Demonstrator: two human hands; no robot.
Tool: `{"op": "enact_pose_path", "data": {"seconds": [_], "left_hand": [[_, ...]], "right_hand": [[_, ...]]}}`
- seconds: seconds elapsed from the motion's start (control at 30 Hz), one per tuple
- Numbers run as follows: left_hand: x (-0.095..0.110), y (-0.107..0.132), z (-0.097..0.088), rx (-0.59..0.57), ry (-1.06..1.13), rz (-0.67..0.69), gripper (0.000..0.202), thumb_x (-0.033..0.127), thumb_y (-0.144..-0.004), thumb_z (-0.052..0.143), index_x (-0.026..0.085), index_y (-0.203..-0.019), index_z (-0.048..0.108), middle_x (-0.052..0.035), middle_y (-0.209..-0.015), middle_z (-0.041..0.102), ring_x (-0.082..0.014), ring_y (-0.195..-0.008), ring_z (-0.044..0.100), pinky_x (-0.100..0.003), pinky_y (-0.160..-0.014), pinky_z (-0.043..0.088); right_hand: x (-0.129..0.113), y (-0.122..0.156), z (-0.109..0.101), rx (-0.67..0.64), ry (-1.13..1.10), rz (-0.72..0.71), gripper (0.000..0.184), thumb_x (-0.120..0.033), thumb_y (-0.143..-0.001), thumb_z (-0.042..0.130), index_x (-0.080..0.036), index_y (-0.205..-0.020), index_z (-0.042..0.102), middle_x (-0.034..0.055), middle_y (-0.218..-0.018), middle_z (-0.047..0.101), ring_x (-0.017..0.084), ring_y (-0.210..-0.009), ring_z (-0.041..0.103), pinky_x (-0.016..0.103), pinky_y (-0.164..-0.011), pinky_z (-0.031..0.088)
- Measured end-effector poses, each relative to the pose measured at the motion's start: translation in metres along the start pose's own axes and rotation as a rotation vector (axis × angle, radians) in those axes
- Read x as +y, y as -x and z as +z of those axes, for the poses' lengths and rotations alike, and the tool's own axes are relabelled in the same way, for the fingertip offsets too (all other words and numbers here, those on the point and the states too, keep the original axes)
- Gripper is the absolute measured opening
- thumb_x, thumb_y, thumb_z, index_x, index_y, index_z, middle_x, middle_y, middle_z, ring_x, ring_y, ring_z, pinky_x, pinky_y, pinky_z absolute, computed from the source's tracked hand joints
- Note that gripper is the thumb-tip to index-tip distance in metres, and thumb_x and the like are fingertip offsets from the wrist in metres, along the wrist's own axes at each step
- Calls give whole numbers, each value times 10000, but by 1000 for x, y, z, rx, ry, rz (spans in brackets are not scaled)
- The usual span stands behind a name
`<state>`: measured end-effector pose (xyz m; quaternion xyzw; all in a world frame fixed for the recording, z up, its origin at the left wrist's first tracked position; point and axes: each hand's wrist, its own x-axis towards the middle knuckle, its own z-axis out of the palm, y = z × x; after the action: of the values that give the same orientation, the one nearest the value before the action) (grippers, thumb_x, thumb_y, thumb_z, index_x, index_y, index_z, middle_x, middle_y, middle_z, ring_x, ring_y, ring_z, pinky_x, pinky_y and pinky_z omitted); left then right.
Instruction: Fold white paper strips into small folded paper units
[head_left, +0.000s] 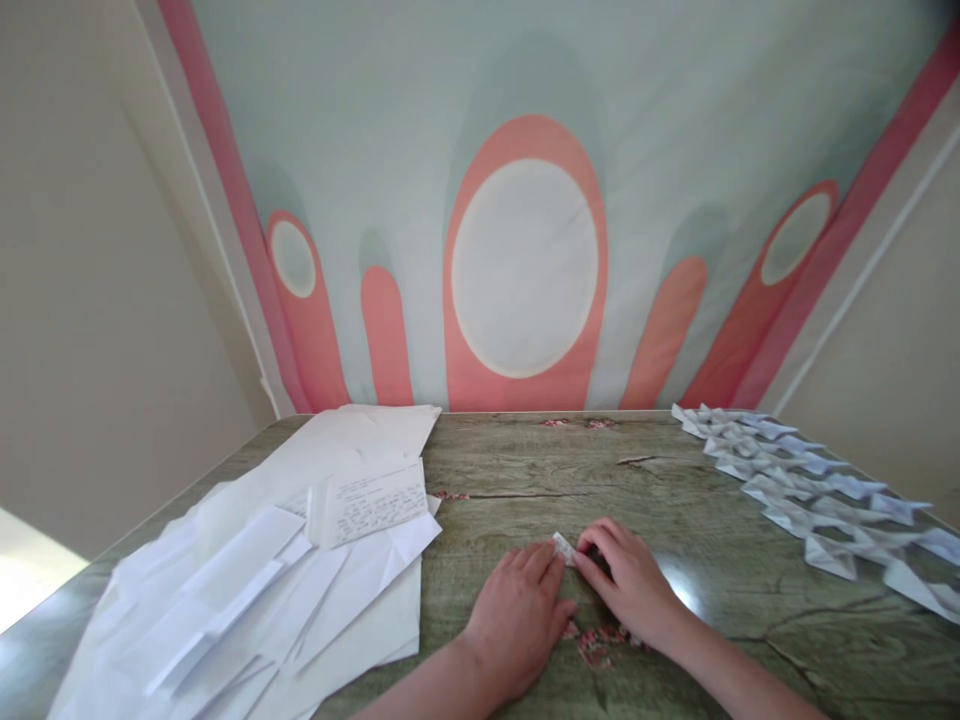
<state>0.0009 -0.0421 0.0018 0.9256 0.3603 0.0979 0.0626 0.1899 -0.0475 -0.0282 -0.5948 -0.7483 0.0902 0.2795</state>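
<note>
Between my hands, on the table, is a small folded strip of white paper (pixel 564 548) with faint marks on it. My left hand (pixel 517 610) lies palm down, its fingers close together and their tips pressing the strip's left side against the tabletop. Its thumb sits lower, apart from the fingertips. From the right, my right hand (pixel 630 580) pinches the strip's near right edge between thumb and index finger. Part of the strip is hidden under my fingers, so its full shape cannot be made out.
A pile of loose white paper sheets (pixel 360 440) covers the table's left side, with a handwritten, folded sheet (pixel 379 505) on top. Rows of folded paper pieces (pixel 817 500) stand at the right. The wood-patterned table (pixel 517 455) meets a patterned backdrop (pixel 525 270) behind.
</note>
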Motion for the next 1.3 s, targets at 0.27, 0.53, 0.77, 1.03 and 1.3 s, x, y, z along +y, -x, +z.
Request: {"op": "enact_pose_path", "data": {"seconds": [0.27,0.53,0.77,1.03,1.3], "left_hand": [[-2,0,-2,6,10,13,396,316,-906,423,148,-1263,445,-85,-1288,489,-220,-1162,449,-363,-1006,352],[-6,-2,-2,-5,-4,68,337,150,-874,384,137,-1195,485,-84,-1236,522,-198,-1121,484,-330,-989,369],[-4,1,-1,-26,-35,77,466,160,-810,471,134,-1272,419,-119,-1318,446,-254,-1162,450,-380,-993,363],[-3,-1,0,1,-7,49,375,238,-904,380,168,-1268,440,-95,-1318,449,-242,-1171,437,-379,-992,362],[-3,-1,-9,-23,25,38,363,266,-908,391,185,-1254,459,-84,-1298,466,-233,-1157,437,-374,-988,356]], "right_hand": [[0,0,-1,-12,-9,-4,161,-353,-881,463,-216,-836,534,23,-858,548,193,-832,537,338,-748,382],[1,-1,4,40,15,7,159,-351,-865,490,-217,-802,548,19,-821,557,192,-799,550,327,-721,389],[5,-1,12,84,47,5,157,-342,-864,489,-218,-786,548,22,-798,560,196,-782,548,328,-705,385],[4,-1,13,101,54,19,167,-333,-861,486,-214,-764,550,20,-777,560,189,-760,546,321,-696,382],[4,-2,12,92,61,10,185,-338,-868,463,-210,-762,544,25,-769,558,191,-756,535,328,-689,381]]}}
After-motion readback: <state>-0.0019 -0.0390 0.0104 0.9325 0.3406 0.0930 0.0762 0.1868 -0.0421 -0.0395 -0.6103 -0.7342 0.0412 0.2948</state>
